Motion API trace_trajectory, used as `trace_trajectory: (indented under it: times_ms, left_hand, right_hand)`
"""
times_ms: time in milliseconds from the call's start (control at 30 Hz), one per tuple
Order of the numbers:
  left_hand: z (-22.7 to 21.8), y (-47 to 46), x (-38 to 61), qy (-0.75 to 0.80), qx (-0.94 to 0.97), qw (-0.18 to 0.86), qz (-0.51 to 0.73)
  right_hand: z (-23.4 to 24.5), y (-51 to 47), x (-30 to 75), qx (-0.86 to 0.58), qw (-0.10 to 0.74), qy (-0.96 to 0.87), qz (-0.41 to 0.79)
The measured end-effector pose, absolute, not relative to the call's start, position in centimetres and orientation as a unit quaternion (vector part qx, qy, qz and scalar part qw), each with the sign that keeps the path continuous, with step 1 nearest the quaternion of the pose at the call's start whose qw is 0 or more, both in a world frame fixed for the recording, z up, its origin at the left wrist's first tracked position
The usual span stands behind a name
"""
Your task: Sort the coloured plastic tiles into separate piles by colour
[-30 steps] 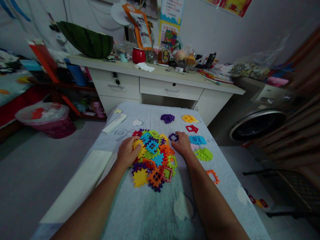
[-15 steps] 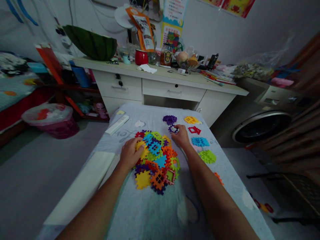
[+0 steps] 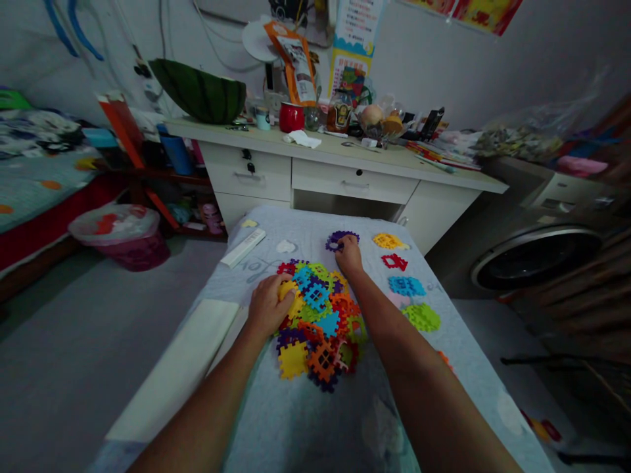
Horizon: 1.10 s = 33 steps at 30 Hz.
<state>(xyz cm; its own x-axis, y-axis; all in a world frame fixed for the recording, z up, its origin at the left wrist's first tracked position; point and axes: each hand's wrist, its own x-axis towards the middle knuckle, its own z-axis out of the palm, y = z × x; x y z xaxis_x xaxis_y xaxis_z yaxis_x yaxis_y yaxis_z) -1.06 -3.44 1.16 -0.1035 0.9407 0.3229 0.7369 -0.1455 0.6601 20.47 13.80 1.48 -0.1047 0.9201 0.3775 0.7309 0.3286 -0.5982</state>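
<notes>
Left hand [image 3: 269,305] lies curled over a yellow tile [image 3: 286,290] at the tile pile [image 3: 320,315]'s left edge; grip unconfirmed. Right hand [image 3: 349,255] pinches a purple tile [image 3: 341,237] just beyond the pile. Risk: the right forearm [image 3: 389,328], crossing the pile, may scatter it. Pile rests on a grey cloth [image 3: 305,420]; a white desk [image 3: 345,180] stands beyond.

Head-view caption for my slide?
Right hand touches the purple plastic tiles; left hand rests on the heap of multicoloured interlocking plastic tiles.

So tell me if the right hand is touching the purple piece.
Touching. The head view shows the right hand with its fingers on the purple piece; no gap shows between them.
</notes>
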Motion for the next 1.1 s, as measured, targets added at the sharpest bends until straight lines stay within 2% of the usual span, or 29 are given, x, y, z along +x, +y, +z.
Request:
trace_trajectory:
  times_ms: [233,433,567,700,933,1100]
  left_hand:
    - [1.2,-3.5,-0.9,0.645,0.651,0.132,0.378]
    - [1.0,-3.4,-1.0,0.648,0.652,0.132,0.371]
    - [1.1,-3.4,-1.0,0.645,0.653,0.134,0.373]
    - [1.3,-3.5,-1.0,0.650,0.650,0.140,0.368]
    - [1.2,-3.4,-1.0,0.650,0.651,0.134,0.368]
    - [1.4,-3.5,-0.8,0.653,0.645,0.134,0.374]
  right_hand:
    - [1.3,12.8,21.9,-0.543,0.369,-0.743,0.128]
    - [1.9,12.9,21.3,-0.471,0.240,-0.837,0.140]
    - [2.4,13.1,20.5,-0.486,0.171,-0.845,0.142]
    - [2.8,13.0,20.2,-0.510,0.181,-0.830,0.136]
    - [4.1,10.9,22.6,-0.526,0.261,-0.786,0.191]
    - [4.7,8.4,24.8,-0.546,0.227,-0.774,0.228]
